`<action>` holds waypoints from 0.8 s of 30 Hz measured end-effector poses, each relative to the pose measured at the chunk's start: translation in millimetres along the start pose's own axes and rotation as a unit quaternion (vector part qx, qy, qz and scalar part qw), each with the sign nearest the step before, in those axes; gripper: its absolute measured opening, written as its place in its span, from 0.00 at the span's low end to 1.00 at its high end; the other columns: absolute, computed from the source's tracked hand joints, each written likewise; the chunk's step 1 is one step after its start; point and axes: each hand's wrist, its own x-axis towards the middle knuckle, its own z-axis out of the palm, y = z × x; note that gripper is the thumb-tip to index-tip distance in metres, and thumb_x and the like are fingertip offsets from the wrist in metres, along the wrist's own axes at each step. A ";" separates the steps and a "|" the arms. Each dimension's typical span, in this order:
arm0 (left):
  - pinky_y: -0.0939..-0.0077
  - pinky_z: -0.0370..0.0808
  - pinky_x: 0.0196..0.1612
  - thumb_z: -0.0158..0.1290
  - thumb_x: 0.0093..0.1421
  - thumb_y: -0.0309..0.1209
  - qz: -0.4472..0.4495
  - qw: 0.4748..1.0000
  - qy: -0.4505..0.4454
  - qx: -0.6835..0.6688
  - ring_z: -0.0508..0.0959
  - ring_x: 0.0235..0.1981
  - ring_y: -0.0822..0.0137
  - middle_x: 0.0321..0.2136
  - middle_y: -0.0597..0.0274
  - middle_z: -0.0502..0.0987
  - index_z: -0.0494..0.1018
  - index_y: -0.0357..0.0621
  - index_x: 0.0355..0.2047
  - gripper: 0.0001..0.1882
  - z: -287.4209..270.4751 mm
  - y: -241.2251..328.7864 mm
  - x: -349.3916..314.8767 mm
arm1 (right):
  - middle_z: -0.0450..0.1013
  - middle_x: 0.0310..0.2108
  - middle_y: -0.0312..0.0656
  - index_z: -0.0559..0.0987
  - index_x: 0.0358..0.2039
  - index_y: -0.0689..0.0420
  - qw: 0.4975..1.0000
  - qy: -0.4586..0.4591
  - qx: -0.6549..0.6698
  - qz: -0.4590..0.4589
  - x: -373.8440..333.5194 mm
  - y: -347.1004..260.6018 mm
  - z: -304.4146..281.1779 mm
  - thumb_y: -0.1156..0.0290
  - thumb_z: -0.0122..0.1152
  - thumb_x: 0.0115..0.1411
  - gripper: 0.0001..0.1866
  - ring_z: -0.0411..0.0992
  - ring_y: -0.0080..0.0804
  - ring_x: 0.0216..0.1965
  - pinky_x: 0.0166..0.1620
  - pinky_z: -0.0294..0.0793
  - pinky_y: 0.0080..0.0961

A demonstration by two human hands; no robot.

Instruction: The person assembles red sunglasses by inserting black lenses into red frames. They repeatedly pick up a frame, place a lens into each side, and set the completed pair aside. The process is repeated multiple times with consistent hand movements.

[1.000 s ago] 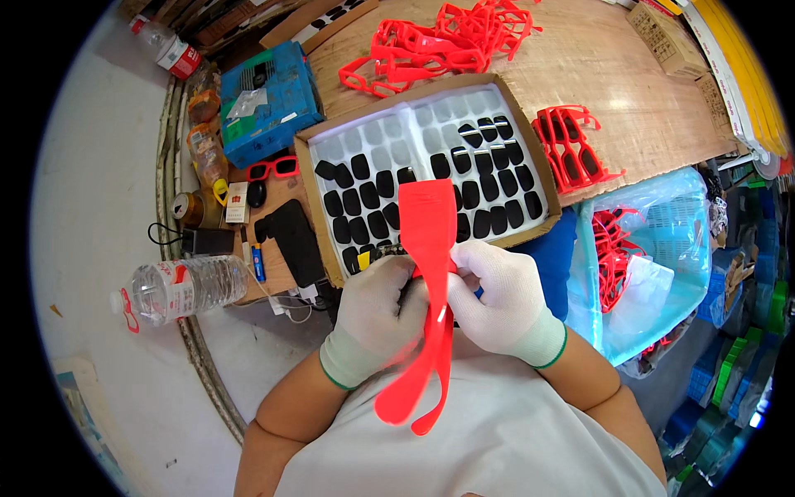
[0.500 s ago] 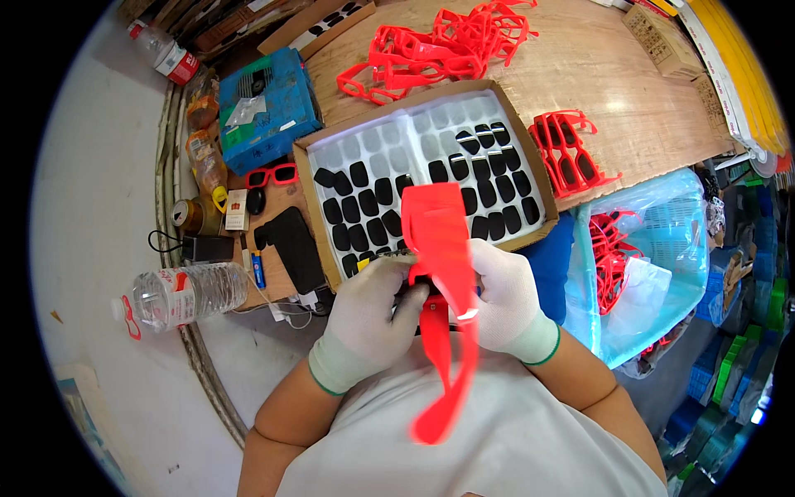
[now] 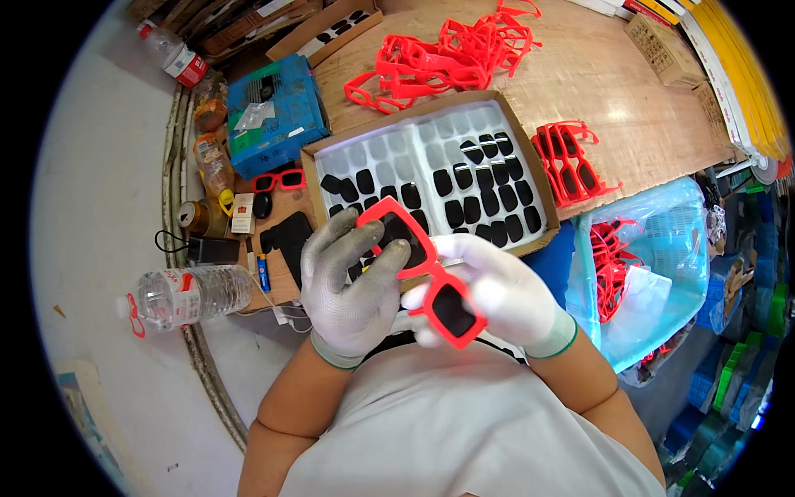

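Note:
Red-framed sunglasses [image 3: 432, 267] are held tilted in front of my chest, with a dark lens in each rim. My left hand [image 3: 352, 286], in a white glove with greyed fingertips, pinches the upper left rim, its thumb lying against that lens. Around the bridge and the lower right rim curl the fingers of my gloved right hand [image 3: 505, 286], slightly blurred and partly hidden by the frame. Just beyond both hands, a cardboard box [image 3: 542, 186] holds a white moulded tray [image 3: 406, 137] with rows of black lenses [image 3: 490, 200]; some pockets have no dark lens.
A heap of red frames [image 3: 451, 58] lies on the wooden table [image 3: 629, 108]. Stacked red sunglasses [image 3: 571, 161] rest right of the box, above a plastic-lined blue basket [image 3: 687, 248] containing more frames. At left are a blue box [image 3: 273, 116], a large clear bottle [image 3: 195, 294] and smaller bottles.
The sunglasses have been turned from edge-on, temples hanging toward me, to lenses facing up. My left fingers have spread upward along the rim, and my right hand has shifted around the bridge.

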 end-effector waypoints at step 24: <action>0.69 0.77 0.39 0.56 0.54 0.23 -0.352 0.849 -0.197 -0.340 0.79 0.30 0.60 0.33 0.51 0.79 0.80 0.37 0.38 0.10 -18.8 25.2 22.6 | 0.73 0.25 0.45 0.74 0.43 0.61 0.889 0.084 -0.405 -0.196 9.9 7.2 3.0 0.73 0.55 0.66 0.08 0.75 0.36 0.24 0.30 0.73 0.28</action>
